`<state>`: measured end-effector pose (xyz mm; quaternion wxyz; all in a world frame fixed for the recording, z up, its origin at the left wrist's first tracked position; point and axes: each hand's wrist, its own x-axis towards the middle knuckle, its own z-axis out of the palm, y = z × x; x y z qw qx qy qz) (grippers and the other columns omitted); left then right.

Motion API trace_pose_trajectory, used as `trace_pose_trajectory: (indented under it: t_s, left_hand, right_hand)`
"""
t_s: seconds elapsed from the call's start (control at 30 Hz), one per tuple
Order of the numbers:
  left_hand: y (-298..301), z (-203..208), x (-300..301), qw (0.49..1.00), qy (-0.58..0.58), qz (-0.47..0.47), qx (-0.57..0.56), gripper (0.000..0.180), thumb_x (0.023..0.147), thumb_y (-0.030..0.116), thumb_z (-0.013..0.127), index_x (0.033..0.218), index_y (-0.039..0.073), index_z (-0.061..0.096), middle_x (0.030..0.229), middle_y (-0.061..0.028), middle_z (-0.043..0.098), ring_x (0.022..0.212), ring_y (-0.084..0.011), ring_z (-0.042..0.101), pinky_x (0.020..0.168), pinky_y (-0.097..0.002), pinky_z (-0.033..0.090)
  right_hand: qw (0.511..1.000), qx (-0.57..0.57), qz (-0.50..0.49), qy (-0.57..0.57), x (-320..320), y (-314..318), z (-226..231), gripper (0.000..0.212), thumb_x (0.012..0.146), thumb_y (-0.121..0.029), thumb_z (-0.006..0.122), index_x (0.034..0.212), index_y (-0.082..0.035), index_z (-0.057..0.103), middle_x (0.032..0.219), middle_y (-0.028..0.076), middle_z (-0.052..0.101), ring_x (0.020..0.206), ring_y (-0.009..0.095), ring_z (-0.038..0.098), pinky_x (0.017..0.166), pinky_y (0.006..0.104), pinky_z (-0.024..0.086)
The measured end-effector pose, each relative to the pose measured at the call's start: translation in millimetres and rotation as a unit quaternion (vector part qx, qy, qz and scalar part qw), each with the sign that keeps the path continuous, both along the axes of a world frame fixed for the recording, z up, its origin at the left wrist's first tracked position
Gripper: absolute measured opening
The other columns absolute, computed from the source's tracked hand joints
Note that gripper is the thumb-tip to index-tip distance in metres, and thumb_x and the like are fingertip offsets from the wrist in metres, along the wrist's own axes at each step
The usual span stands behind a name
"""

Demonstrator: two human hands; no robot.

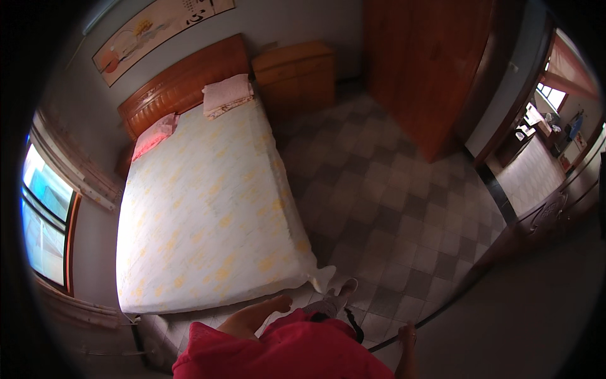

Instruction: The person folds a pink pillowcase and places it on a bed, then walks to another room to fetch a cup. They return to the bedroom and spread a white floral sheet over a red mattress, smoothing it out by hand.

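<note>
Left hand (281, 304) reaches forward at the foot of the bed (189, 79), near the lower edge of the sheet (208, 215); contact can't be confirmed at this angle. Its fingers look bent, but released or clenched, cannot tell (too small and dim). Right hand (407, 332) is off to the right, well apart from the bed, beside the dark edge (435, 312) of a grey surface (524, 309) (too dark to name); touching or not, unclear, and finger state cannot be told there either. Sheet is white with yellow patches, spread over the bed, mostly flat, 1 corner drooping by the person's shoe (347, 288). 2 pillows at the head end: left pillow (154, 136) pink, right pillow (228, 93) paler pink, patterned along its near edge. Person has a red top (290, 350); black strap (355, 325) hangs between body and right hand. Wooden cabinet (297, 79) stands just beside the headboard, tall brown wardrobe (423, 63) further right, framed picture (161, 38) on the wall above. Window (47, 215) at left, bright; doorway (533, 164) at right, opening on a paler floor. Floor (379, 196) here: light and dark grey tiles.
</note>
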<state>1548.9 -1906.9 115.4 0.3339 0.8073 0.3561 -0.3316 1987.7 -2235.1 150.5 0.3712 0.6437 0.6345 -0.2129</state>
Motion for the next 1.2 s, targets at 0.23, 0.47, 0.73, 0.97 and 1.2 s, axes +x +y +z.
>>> trace_pose_trajectory:
  t_s: [0.23,0.47,0.73,0.97,1.2]
  left_hand:
    - [104.2,-22.9,167.0,0.997,-0.001,-0.081,0.005,0.030,0.069,0.021,0.052,0.093,0.004,0.060,0.096,-0.0202,0.057,0.089,-0.0341,0.055,0.077,-0.0426,0.044]
    - [207.2,-1.9,419.4,0.993,-0.074,-0.088,0.023,0.025,0.076,0.023,0.047,0.086,0.003,0.059,0.091,-0.0201,0.057,0.083,-0.0355,0.055,0.070,-0.0433,0.043]
    - [250.9,-13.7,693.3,0.983,-0.098,-0.144,0.053,0.022,0.074,0.017,0.046,0.080,0.000,0.058,0.073,-0.0148,0.056,0.067,-0.0254,0.053,0.061,-0.0375,0.042]
    - [289.3,-23.5,851.1,0.975,-0.150,-0.162,-0.001,0.020,0.071,0.019,0.047,0.077,0.003,0.058,0.071,-0.0172,0.059,0.063,-0.0282,0.055,0.057,-0.0379,0.043]
    - [340.3,-29.4,1049.6,0.986,-0.076,-0.148,-0.031,0.030,0.072,0.030,0.046,0.085,0.008,0.062,0.083,-0.0183,0.060,0.078,-0.0333,0.058,0.068,-0.0409,0.046]
  right_hand:
    - [0.888,0.229,-0.382,0.117,146.3,60.2,24.6,0.025,0.074,-0.023,0.053,0.083,0.000,0.054,0.086,0.015,0.059,0.084,0.024,0.056,0.077,0.0374,0.043]
    - [0.695,0.191,-0.687,0.092,210.0,31.0,15.3,0.030,0.072,-0.017,0.056,0.098,-0.001,0.056,0.096,0.018,0.058,0.089,0.030,0.057,0.074,0.0393,0.046]
    - [0.593,0.013,-0.801,0.082,352.3,7.7,-29.9,0.034,0.070,-0.021,0.059,0.098,-0.001,0.057,0.093,0.017,0.060,0.085,0.027,0.060,0.073,0.0367,0.048]
    - [0.627,0.108,-0.767,0.080,606.4,85.8,2.4,0.029,0.070,-0.020,0.054,0.092,-0.002,0.057,0.094,0.018,0.059,0.090,0.031,0.057,0.075,0.0369,0.047]
    - [0.621,0.304,-0.721,0.050,894.9,196.3,-24.3,0.037,0.069,-0.019,0.052,0.102,-0.002,0.052,0.090,0.019,0.059,0.088,0.032,0.057,0.076,0.0379,0.046]
